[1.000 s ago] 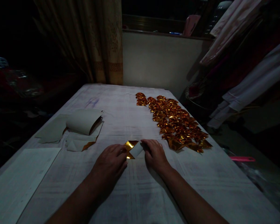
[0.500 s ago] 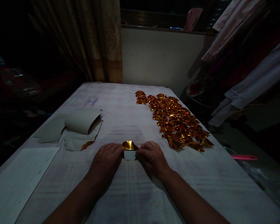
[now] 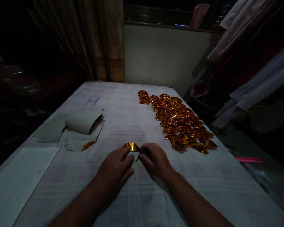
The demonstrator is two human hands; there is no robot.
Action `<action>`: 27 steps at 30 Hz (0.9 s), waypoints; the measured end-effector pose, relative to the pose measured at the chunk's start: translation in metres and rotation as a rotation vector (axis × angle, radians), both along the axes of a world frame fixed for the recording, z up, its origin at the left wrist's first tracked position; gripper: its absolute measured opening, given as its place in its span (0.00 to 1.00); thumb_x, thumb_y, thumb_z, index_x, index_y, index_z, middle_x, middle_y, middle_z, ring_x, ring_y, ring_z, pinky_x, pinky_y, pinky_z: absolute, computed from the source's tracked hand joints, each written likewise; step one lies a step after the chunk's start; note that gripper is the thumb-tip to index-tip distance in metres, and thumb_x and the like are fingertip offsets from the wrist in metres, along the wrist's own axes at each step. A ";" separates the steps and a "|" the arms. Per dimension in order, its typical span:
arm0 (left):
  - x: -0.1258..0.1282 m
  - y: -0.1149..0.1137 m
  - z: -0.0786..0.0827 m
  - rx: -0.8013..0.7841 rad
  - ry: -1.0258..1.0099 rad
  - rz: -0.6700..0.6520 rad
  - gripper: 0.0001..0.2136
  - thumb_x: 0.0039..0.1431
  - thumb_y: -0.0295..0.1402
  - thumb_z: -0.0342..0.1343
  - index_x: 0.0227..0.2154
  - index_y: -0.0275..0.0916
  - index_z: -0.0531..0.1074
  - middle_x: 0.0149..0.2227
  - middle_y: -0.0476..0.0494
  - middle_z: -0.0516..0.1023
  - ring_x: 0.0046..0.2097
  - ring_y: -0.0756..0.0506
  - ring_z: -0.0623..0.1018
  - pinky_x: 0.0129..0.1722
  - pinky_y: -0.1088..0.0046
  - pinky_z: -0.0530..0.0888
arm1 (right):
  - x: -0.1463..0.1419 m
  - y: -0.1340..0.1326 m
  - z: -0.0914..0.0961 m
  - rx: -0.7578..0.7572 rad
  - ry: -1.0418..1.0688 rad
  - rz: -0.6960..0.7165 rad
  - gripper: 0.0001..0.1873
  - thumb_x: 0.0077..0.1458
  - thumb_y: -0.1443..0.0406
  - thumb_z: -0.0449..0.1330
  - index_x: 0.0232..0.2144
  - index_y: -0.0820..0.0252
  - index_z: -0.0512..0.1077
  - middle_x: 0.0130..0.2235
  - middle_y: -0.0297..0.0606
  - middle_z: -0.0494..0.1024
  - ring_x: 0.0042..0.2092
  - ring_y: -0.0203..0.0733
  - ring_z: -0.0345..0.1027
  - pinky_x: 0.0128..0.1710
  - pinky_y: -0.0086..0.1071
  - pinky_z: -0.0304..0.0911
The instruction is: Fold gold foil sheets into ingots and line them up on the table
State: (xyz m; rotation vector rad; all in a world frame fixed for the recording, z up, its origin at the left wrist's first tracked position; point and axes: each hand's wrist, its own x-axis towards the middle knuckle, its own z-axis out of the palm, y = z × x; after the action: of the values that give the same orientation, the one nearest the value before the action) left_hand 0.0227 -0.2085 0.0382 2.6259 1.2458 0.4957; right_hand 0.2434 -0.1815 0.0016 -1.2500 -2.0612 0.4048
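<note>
A small folded piece of gold foil paper (image 3: 132, 146), white on its inner side, lies on the table in front of me. My left hand (image 3: 115, 167) grips its left side, the index finger at the fold and the thumb over the white flap. At the right corner, my right hand (image 3: 155, 159) pinches the paper between thumb and bent fingers. Part of the white flap is hidden behind my left fingers. Farther right lie many folded gold foil pieces (image 3: 177, 119) in overlapping rows.
Pale sheets with gold undersides, one curled (image 3: 82, 120), lie on the left. A flat white sheet (image 3: 26, 176) is at the near left edge of the cloth-covered table (image 3: 118, 104). Hanging clothes (image 3: 262, 80) and a pink handle (image 3: 248, 160) are beyond the right edge.
My left hand has shifted right and its thumb and fingers now reach over the paper's white flap. The right hand stays at the right corner. The view has tilted slightly.
</note>
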 end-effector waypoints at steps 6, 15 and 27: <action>0.001 -0.002 -0.004 0.012 0.072 -0.007 0.29 0.59 0.31 0.63 0.62 0.47 0.63 0.65 0.37 0.65 0.64 0.33 0.66 0.59 0.46 0.70 | -0.004 0.001 -0.002 -0.030 -0.034 -0.063 0.10 0.55 0.68 0.65 0.41 0.55 0.71 0.40 0.39 0.79 0.43 0.47 0.71 0.44 0.40 0.64; -0.001 -0.001 -0.008 0.043 0.170 -0.028 0.28 0.60 0.36 0.63 0.63 0.48 0.64 0.66 0.36 0.64 0.65 0.31 0.65 0.59 0.47 0.69 | -0.005 0.002 -0.001 -0.043 -0.017 -0.070 0.07 0.57 0.68 0.62 0.39 0.55 0.72 0.40 0.38 0.79 0.43 0.46 0.71 0.44 0.40 0.64; -0.001 -0.001 -0.013 0.080 0.192 -0.023 0.26 0.63 0.39 0.61 0.63 0.50 0.64 0.66 0.37 0.65 0.65 0.31 0.65 0.58 0.48 0.69 | 0.002 0.001 0.001 0.026 -0.017 0.059 0.11 0.59 0.71 0.60 0.41 0.51 0.78 0.43 0.39 0.77 0.46 0.46 0.69 0.45 0.42 0.63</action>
State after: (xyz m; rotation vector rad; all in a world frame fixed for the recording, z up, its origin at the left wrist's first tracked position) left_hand 0.0222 -0.2094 0.0252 2.8075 1.2714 0.3010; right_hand 0.2452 -0.1806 0.0031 -1.1838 -2.1150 0.3949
